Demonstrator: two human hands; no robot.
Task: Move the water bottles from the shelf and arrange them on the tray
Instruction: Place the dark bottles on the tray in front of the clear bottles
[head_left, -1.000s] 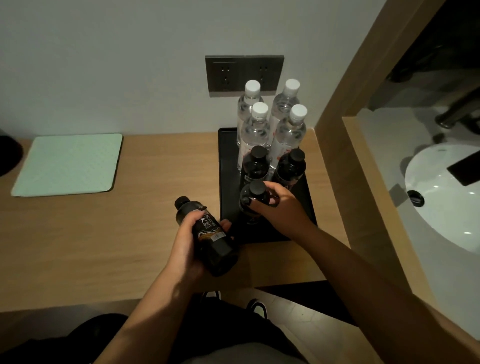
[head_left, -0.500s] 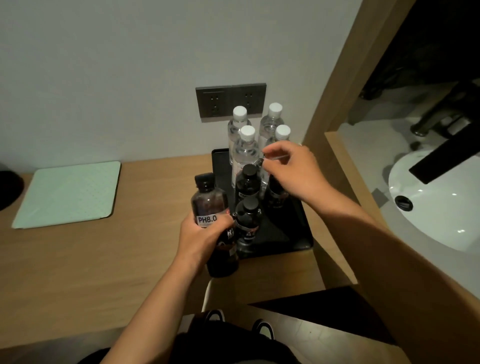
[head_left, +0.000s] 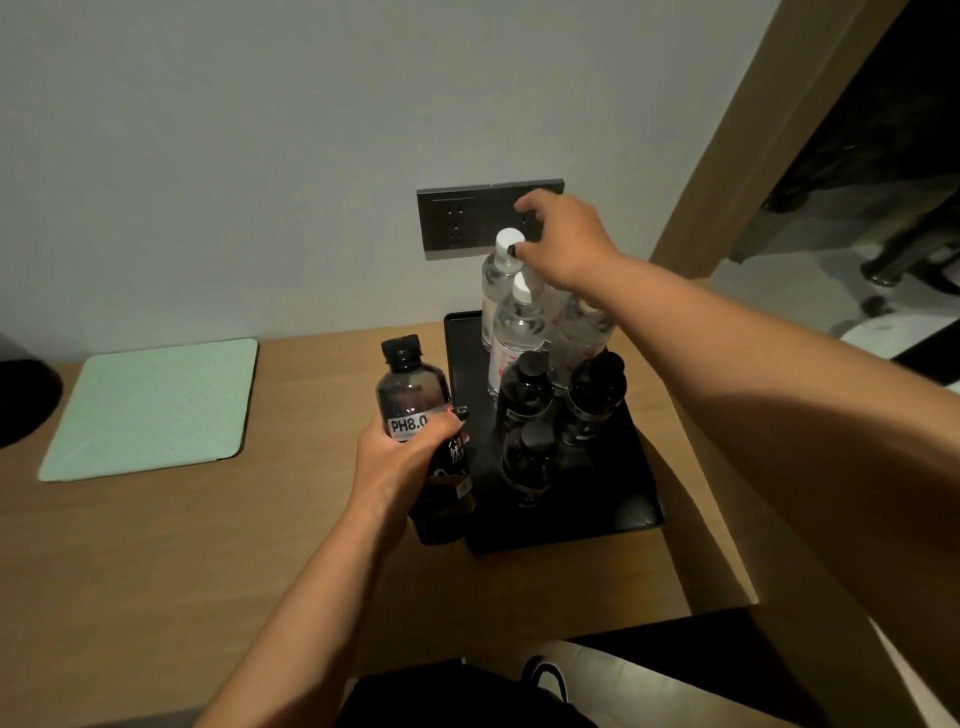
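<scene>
Bottles stand clustered on the black tray (head_left: 644, 499), the left hand (head_left: 400, 462) gripping a dark bottle (head_left: 415, 400) just left of it, which should settle upright into the near-right gap while the right hand (head_left: 566, 241), fingers loosely curled, steadies the far clear bottles (head_left: 514, 332).

Bare forearms, dark-painted fingernails (head_left: 460, 412)

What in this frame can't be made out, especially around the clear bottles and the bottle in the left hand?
All in the head view:
- The right hand and forearm cover the right-side clear bottles, so their count and caps are hidden; whether it grips a cap is unclear.
- The left hand covers part of the dark bottle; its label reads only "PH8.0".
- A dark object is cut off by the left edge.
</scene>
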